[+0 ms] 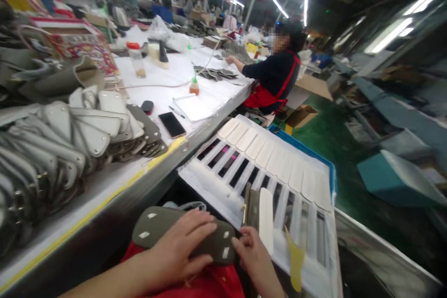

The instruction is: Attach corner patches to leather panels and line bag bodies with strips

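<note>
A rounded olive-grey panel [164, 226] with small white tabs near its ends lies over the red apron [216, 284] on my lap. My left hand [186, 242] rests flat across it, fingers stretched out. Beside the panel's right end, my right hand [251, 249] has its thumb and forefinger pinched together; whatever is between them is too small to make out. Just beyond that hand, an olive strip [252, 207] and a white strip [266, 219] lie on a white slotted board [223, 186]. A yellow piece [295, 260] lies on the board to the right.
Many grey-white panels [94, 130] are stacked on the workbench [167, 72] at left. A phone [172, 125], notebook [197, 106] and small green-capped bottle [194, 86] sit farther along. A blue crate [307, 149] shows behind the board. A co-worker [275, 70] sits beyond.
</note>
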`<action>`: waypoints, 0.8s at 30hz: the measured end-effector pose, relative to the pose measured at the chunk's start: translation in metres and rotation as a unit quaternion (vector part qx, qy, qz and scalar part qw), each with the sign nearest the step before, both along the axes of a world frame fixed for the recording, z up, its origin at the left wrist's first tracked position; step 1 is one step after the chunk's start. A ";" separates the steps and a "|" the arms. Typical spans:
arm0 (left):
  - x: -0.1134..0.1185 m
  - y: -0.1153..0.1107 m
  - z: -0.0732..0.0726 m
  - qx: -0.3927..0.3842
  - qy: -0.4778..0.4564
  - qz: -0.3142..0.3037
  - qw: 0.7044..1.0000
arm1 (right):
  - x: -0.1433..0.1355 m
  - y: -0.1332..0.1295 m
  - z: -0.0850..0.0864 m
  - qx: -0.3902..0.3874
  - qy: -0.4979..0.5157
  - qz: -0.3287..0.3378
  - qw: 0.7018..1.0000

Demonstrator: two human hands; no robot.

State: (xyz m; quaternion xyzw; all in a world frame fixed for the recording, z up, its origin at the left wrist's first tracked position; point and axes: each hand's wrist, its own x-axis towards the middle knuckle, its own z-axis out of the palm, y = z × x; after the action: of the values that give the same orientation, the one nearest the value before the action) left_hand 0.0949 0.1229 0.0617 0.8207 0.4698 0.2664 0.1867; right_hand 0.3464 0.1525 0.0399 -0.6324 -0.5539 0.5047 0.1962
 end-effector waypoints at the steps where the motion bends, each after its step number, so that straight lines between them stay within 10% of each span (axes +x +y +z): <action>1: -0.021 -0.009 0.002 -0.002 -0.018 0.085 0.996 | -0.001 0.004 0.007 0.045 -0.033 0.006 0.998; 4: -0.081 -0.035 0.002 -0.108 -0.089 0.312 0.940 | -0.021 0.012 0.036 0.202 -0.117 0.069 0.970; 6: -0.107 -0.044 -0.002 -0.210 -0.150 0.359 0.897 | -0.051 0.012 0.051 0.282 -0.141 0.154 0.936; 13: -0.113 -0.039 -0.017 -0.331 -0.249 0.329 0.848 | -0.159 0.008 0.034 0.400 -0.148 0.392 0.815; 24: -0.126 -0.028 -0.018 -0.357 -0.214 0.299 0.859 | -0.175 0.012 0.004 0.338 -0.177 0.453 0.805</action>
State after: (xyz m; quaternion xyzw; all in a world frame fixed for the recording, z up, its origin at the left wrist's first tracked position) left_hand -0.0313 0.0952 0.0432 0.4407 0.7040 0.2924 0.4741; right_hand 0.1714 0.1640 0.0440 -0.2812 -0.9384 0.1958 0.0448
